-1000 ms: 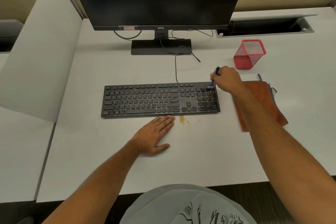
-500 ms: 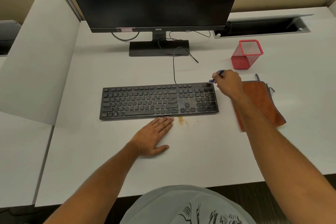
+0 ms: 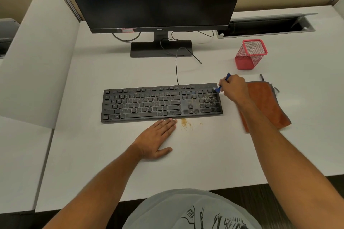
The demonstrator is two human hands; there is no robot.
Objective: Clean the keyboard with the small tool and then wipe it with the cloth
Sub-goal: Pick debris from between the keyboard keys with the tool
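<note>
Left hand (image 3: 157, 136) flat on the desk (image 3: 204, 154), fingers straight, tips touching the keyboard (image 3: 160, 103) front edge — crumbs (image 3: 186, 123) just right of them. Right hand (image 3: 233, 87) pinching the small blue brush (image 3: 221, 84), bristles on the top-right keys — orange cloth (image 3: 266, 104) right beside, under that wrist.

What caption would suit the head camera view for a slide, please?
Right hand brushes the keyboard's corner with a small blue tool; left hand rests flat.
</note>
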